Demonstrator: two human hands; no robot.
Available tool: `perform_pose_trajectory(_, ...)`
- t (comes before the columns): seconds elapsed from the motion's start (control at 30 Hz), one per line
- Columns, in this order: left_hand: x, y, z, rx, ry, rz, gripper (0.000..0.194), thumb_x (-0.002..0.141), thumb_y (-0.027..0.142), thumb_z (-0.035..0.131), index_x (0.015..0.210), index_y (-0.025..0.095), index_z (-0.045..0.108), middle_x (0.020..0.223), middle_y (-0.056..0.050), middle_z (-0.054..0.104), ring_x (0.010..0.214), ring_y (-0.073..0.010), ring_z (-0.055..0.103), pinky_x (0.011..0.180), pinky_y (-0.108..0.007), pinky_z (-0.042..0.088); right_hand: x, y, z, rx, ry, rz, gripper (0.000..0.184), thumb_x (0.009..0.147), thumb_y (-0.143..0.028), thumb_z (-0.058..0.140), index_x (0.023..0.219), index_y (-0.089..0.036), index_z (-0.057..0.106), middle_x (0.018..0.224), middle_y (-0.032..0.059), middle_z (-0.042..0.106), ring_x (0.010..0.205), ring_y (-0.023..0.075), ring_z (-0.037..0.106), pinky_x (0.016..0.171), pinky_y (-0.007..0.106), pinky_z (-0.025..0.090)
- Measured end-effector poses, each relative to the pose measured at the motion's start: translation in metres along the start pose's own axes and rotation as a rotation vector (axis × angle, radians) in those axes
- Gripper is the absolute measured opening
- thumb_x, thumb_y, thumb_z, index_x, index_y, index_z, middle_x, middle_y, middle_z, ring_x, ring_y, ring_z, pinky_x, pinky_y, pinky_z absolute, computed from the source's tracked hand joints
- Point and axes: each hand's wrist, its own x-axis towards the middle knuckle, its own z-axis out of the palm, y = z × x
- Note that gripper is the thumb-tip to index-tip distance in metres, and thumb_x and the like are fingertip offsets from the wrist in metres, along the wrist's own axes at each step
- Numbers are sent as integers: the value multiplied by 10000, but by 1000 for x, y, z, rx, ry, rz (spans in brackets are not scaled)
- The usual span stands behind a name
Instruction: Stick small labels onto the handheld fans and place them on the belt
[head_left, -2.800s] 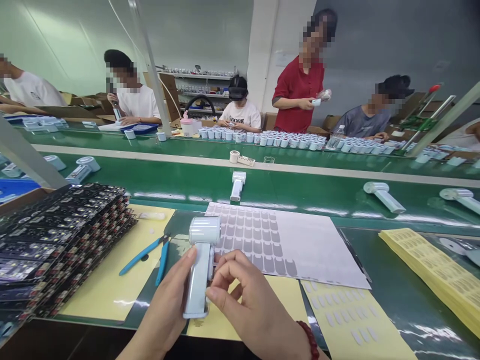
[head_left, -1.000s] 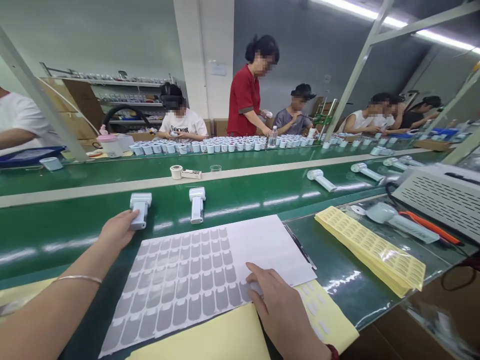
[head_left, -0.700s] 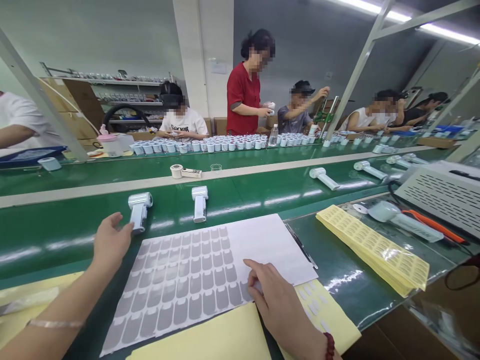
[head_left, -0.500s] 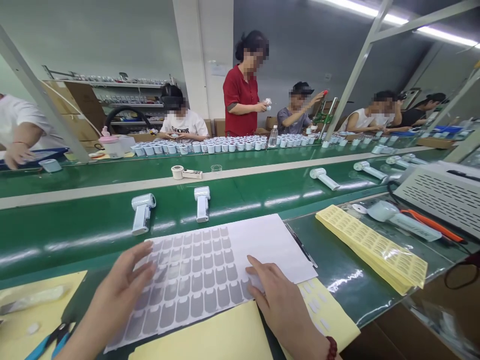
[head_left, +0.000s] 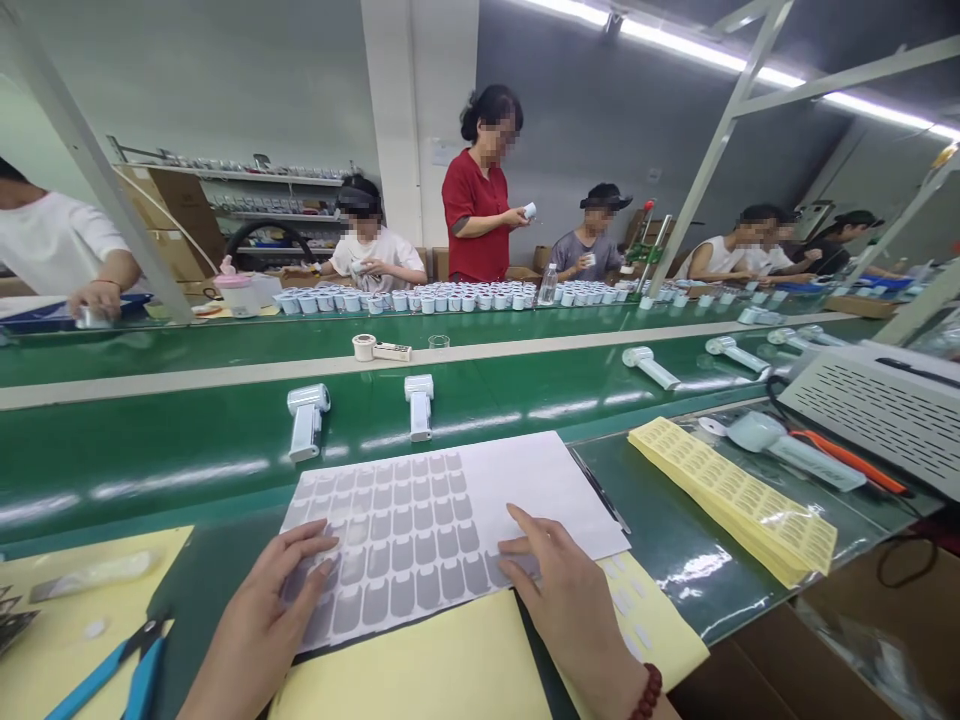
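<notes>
A white sheet (head_left: pixel 536 490) with rows of grey stickers (head_left: pixel 401 560) lies in front of me. Over its left part rests my left hand (head_left: pixel 274 595), fingers apart and holding nothing. My right hand (head_left: pixel 574 605) is at the sheet's lower right, thumb and forefinger spread around the end of the lowest sticker row. Beyond the sheet, on the green belt, a pale blue handheld device with a round head (head_left: pixel 306 422) lies beside a similar handheld device (head_left: pixel 420 408). Neither hand touches them. A yellow sheet (head_left: pixel 420 665) lies between my wrists.
Blue-handled nippers (head_left: pixel 124 665) lie at lower left. To the right are tweezers (head_left: pixel 600 490), a stack of yellow sticker sheets (head_left: pixel 731 500) and a grey vented box (head_left: pixel 881 410). Across the belt, several people work behind rows of small cups (head_left: pixel 450 298).
My left hand set the pale blue handheld device on the belt, let go and came back over the sticker sheet. My right hand went from that device to the sheet. The view turned right.
</notes>
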Motion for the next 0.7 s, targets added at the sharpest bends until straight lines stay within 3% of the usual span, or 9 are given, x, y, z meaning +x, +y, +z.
perform_pose_trajectory(0.2, 1, 4, -1, -18, 11, 8, 389, 833, 571, 543, 1027, 292, 732, 1318, -71, 610, 1179, -287, 605, 629, -273, 562, -3, -8, -4, 353, 94, 87, 359, 935, -305, 509, 1291, -261, 519, 946, 12, 715, 872, 213, 668, 823, 402, 562)
perform_pose_trajectory(0.33, 3, 6, -1, -25, 40, 12, 391, 800, 590, 552, 950, 287, 751, 1272, -80, 639, 1141, -300, 625, 623, -292, 565, 5, -21, -15, 483, 111, 173, 409, 920, -415, 512, 1295, -253, 497, 984, 26, 701, 827, 204, 644, 767, 356, 561)
perform_pose_trajectory(0.5, 4, 16, 0, -92, 102, -13, 388, 728, 624, 607, 839, 285, 760, 1194, -96, 683, 1114, -319, 635, 919, -451, 527, 20, -26, -14, 578, 25, 226, 479, 879, -426, 551, 1319, -245, 494, 989, 34, 671, 757, 189, 648, 695, 329, 544)
perform_pose_trajectory(0.6, 2, 27, 0, -279, 117, -77, 333, 672, 585, 688, 764, 273, 763, 1141, -104, 697, 1126, -329, 613, 1064, -509, 402, 24, -15, -3, 695, -21, 265, 469, 810, -434, 610, 1218, -207, 562, 891, 35, 669, 817, 218, 663, 703, 327, 538)
perform_pose_trajectory(0.7, 0, 36, -2, -465, 139, -191, 297, 591, 530, 758, 684, 248, 754, 1098, -114, 706, 1150, -351, 586, 1105, -516, 345, 24, 0, 11, 806, -20, 323, 435, 754, -437, 663, 1114, -199, 613, 779, 12, 670, 787, 218, 666, 740, 323, 539)
